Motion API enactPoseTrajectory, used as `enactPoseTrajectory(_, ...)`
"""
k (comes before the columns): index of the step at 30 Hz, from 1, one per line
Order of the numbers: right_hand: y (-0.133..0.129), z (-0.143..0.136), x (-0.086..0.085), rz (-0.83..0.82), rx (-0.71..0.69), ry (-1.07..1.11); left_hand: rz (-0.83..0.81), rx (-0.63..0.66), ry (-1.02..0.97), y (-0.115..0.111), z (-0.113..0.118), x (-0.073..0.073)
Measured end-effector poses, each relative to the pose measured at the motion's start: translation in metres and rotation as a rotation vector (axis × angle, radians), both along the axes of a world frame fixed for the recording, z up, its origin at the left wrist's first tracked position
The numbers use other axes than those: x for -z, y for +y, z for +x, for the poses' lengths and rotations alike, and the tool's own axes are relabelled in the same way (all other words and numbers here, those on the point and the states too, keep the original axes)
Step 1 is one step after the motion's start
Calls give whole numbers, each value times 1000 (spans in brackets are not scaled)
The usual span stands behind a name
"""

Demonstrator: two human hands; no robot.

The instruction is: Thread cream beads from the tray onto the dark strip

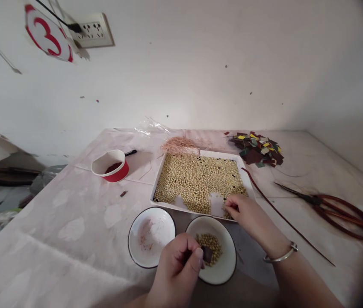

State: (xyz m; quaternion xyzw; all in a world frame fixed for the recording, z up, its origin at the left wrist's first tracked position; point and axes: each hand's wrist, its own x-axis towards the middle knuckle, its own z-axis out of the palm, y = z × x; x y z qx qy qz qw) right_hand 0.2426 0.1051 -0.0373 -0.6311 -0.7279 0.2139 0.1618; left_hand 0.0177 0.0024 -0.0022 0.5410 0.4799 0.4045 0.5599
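My left hand point(179, 271) is closed, pinching a small dark brown piece point(207, 254) over the right-hand white bowl point(231, 248). Greenish-brown beads point(213, 244) lie in that bowl. My right hand point(240, 208) has its fingers pressed together at the near right corner of the white tray point(248, 182); whatever they hold, if anything, is hidden. Pale round beads point(197, 179) with some dark ones cover most of the tray, and two bare patches show along its near side. Left of the first bowl stands another white bowl point(162, 237) with reddish residue.
A red and white cup point(120, 174) and a black pen point(131, 152) lie to the left. Copper-coloured strands point(179, 145) sit behind the tray. Dark, green and yellow scraps point(258, 149), a brown strip point(284, 217) and large scissors point(338, 214) are on the right.
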Motion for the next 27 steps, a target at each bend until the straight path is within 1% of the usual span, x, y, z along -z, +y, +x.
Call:
enactPoseTrajectory(6, 1, 0, 0, -19, -14, 23, -6, -4, -13, -2, 0, 0)
enactPoseTrajectory(14, 0, -2, -8, -78, -64, 31, 9, 10, 4, 1, -1, 2)
enactPoseTrajectory(21, -2, -6, -11, -118, -62, 3, 27, 14, 2, 2, -1, 1)
enactPoseTrajectory(27, -1, -6, -10, -135, -50, 7, 0, 21, -13, 2, -2, 3)
